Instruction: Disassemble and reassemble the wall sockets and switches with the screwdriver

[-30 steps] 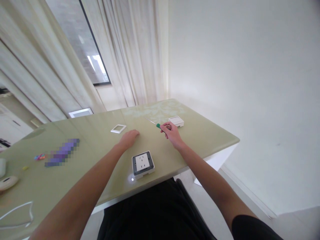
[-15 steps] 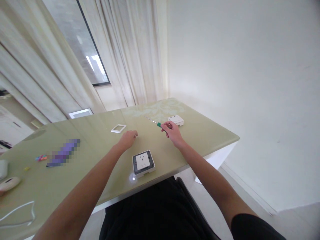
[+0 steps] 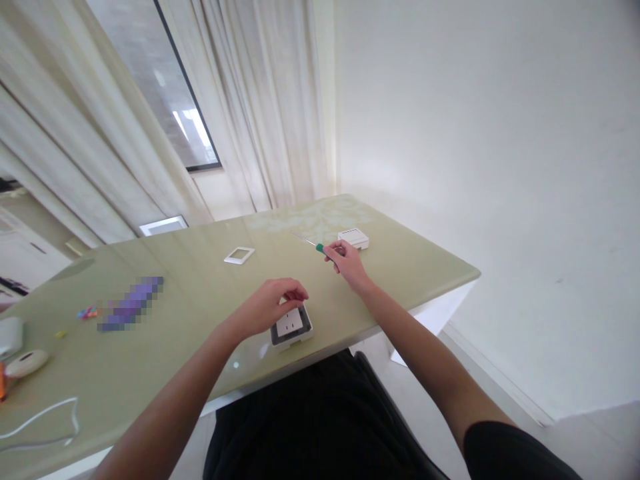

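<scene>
Pale green table point(image 3: 200, 280) beside cream curtains point(image 3: 260, 100), window point(image 3: 150, 73), white wall point(image 3: 475, 167).

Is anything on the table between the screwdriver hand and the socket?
Nothing visible lies on the table between the right hand, holding the screwdriver, and the socket. The left hand covers the socket's far left corner, though.

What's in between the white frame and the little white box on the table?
The screwdriver. The right hand holds it, and its thin shaft pokes into the gap between the frame and the box. The head view shows this.
</scene>
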A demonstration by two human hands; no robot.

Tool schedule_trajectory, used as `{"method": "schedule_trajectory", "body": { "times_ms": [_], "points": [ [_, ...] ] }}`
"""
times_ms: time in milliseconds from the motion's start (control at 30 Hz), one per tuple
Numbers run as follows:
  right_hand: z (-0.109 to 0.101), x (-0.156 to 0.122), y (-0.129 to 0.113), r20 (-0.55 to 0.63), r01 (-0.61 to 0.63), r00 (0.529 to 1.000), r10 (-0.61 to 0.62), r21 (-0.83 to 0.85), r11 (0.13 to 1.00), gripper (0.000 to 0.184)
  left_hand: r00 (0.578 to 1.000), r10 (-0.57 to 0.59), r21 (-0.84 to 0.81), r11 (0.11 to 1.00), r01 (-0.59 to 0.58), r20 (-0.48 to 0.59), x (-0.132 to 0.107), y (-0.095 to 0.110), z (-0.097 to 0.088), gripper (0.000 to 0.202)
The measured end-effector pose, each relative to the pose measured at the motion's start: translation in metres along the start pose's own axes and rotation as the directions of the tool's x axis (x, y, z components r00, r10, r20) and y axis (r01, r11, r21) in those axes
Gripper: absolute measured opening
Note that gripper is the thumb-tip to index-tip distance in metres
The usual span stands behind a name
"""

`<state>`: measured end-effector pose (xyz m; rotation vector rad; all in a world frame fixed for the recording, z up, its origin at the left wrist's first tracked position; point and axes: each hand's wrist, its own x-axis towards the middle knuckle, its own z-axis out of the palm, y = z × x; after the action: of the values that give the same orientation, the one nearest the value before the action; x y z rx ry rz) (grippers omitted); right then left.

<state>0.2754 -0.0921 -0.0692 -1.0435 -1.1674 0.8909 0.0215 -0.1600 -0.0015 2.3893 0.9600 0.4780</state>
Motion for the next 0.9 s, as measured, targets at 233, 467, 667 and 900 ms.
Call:
{"method": "schedule_trajectory", "body": {
  "times_ms": [233,467,667,900],
  "points": [
    [-0.001,0.002,0.003,-0.013,0.000,1.000,0.000,-0.011,1.000,0.047,1.000,-0.008,0.028,1.000,0.007,0.013,-0.004,0.001,0.007,0.013],
    [-0.001,0.002,0.004,-0.020,0.000,1.000,0.000,-0.014,1.000,0.046,0.999,-0.047,0.100,0.994,0.045,0.016,-0.004,0.007,0.010,0.008],
    [0.000,0.002,0.004,-0.025,0.006,1.000,-0.006,-0.016,1.000,0.047,0.996,-0.088,0.153,0.985,0.084,0.020,-0.003,0.006,0.012,0.008],
    [-0.001,0.003,0.005,-0.020,0.009,1.000,-0.009,-0.018,1.000,0.048,0.996,-0.087,0.207,0.975,0.079,0.032,-0.004,0.012,0.012,0.011]
  ]
}}
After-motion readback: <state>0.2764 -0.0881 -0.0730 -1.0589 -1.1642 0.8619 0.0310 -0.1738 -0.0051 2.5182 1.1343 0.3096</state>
